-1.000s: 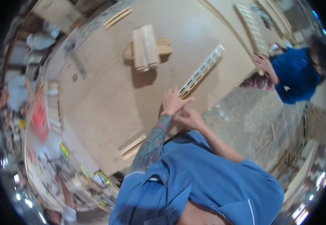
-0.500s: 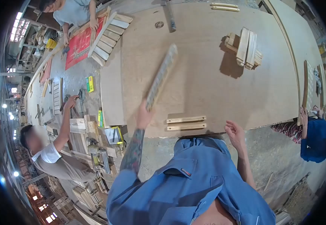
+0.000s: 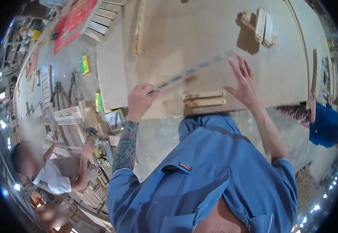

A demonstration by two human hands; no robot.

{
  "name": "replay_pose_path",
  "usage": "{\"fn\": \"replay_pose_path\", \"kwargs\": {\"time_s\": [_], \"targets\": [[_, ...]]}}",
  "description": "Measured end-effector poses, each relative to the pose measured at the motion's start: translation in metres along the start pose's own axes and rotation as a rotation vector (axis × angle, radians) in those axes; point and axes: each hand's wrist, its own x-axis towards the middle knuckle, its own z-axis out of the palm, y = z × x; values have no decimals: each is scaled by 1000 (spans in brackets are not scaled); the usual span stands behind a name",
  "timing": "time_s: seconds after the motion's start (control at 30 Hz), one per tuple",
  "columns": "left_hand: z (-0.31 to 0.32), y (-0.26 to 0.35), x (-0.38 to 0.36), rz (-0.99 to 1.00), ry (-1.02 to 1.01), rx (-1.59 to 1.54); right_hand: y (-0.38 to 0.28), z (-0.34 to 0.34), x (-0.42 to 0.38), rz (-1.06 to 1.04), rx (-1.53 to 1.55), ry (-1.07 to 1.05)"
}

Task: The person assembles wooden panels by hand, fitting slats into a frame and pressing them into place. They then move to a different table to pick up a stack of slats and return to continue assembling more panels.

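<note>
My left hand point(image 3: 141, 100) is closed around the near end of a long slotted wooden strip point(image 3: 192, 72), which slants up to the right above the tabletop point(image 3: 169, 35). The strip is blurred, with a row of slots along it. My right hand point(image 3: 243, 83) is open with spread fingers, its fingertips close to the strip's far end. Between my hands, two short wooden bars point(image 3: 204, 103) with holes near their ends lie side by side at the near table edge. Another slotted strip point(image 3: 138, 31) lies farther off on the left of the table.
A stack of wooden slats point(image 3: 264, 29) sits at the back right. On the left, a person point(image 3: 56, 171) works beside stacked wood, with yellow-green boxes point(image 3: 84, 65) nearby. A slatted panel point(image 3: 101, 17) rests at the upper left. Another person point(image 3: 326, 126) stands at the right edge.
The held strip has swung from steep to slanting right, and my right hand has risen towards its far end. A second slotted strip now shows on the table. The view has shifted.
</note>
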Motion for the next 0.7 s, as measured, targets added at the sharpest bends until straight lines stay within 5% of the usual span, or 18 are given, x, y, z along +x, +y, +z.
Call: {"fn": "replay_pose_path", "kwargs": {"time_s": [0.07,0.1,0.17,0.2,0.27,0.47,0.57,0.7], "targets": [[19,17,-15,138,-131,-54,22,18,-7,-249,-262,-57],[28,22,-22,154,-239,-81,36,27,-18,-229,-267,-74],[50,22,-36,181,-340,-112,70,44,-40,74,-109,-598],[64,18,-44,169,-329,-83,79,53,-48,88,-116,-597],[76,18,-47,185,-315,-71,97,61,-60,-111,-119,-404],[88,20,-41,280,-213,83,102,64,-66,-141,-162,-330],[72,61,-5,218,-330,57,121,37,-45,-73,100,-360],[122,148,102,87,-170,-197,212,-10,37,444,326,405]]}}
